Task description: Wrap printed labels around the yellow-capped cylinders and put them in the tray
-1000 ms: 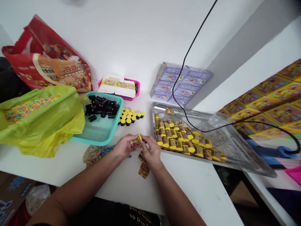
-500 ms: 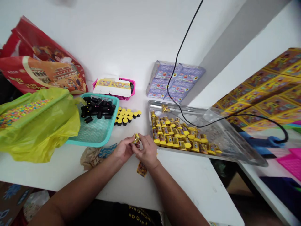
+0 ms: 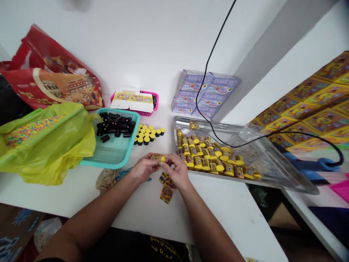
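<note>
Between my two hands is a small yellow-capped canister point(image 3: 157, 158) with a printed label around it. My left hand point(image 3: 144, 168) pinches its left end, while the fingers of my right hand point(image 3: 176, 170) close on its yellow end. Just below the right hand lie printed labels point(image 3: 166, 194) on the white table. Beyond the hands stands a cluster of black canisters with yellow caps point(image 3: 146, 137). To the right, a metal tray point(image 3: 289, 182) holds many labelled yellow canisters point(image 3: 205, 160).
A turquoise basket point(image 3: 109, 154) with black canisters point(image 3: 116, 123) stands at left, beside a yellow-green bag point(image 3: 62, 153) of coloured beads. Behind are a pink basket point(image 3: 156, 100) and purple boxes point(image 3: 204, 91). A black cable point(image 3: 208, 58) hangs over the tray. A crumpled cloth point(image 3: 105, 180) lies near my left forearm.
The canister has been turned from a slanted position to lying nearly level between my fingers. My right hand has shifted slightly right, showing more of the labels below. The view has swung slightly.
</note>
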Demonstrator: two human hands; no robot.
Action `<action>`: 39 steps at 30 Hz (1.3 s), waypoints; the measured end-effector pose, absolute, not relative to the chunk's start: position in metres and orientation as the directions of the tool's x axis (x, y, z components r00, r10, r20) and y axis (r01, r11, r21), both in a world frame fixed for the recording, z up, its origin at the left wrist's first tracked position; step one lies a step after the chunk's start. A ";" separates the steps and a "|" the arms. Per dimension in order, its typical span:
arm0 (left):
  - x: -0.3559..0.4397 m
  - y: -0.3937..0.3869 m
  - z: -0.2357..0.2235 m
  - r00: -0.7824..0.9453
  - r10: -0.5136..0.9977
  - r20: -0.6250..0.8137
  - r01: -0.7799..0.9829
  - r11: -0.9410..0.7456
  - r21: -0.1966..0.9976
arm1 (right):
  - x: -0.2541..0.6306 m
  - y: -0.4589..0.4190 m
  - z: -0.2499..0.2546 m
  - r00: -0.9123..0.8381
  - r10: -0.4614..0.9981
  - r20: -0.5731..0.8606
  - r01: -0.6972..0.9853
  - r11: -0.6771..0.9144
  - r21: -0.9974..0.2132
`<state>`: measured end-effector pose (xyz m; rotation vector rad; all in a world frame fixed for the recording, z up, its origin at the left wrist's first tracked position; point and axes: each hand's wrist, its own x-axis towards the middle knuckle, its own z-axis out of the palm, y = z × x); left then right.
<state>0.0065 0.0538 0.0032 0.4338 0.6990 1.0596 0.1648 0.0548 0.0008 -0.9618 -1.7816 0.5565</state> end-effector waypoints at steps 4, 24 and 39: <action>0.007 0.054 0.003 0.349 0.873 -0.340 -0.685 0.485 0.543 | 0.160 0.049 -0.003 -0.157 0.706 0.690 0.493 0.662 -0.565; 0.005 0.056 0.000 0.337 0.827 -0.450 -0.673 0.546 0.499 | 0.154 0.051 -0.016 -0.244 0.672 0.699 0.547 0.690 -0.473; 0.011 0.051 -0.001 0.348 0.823 -0.450 -0.678 0.552 0.485 | 0.157 0.051 -0.017 -0.198 0.697 0.689 0.504 0.676 -0.538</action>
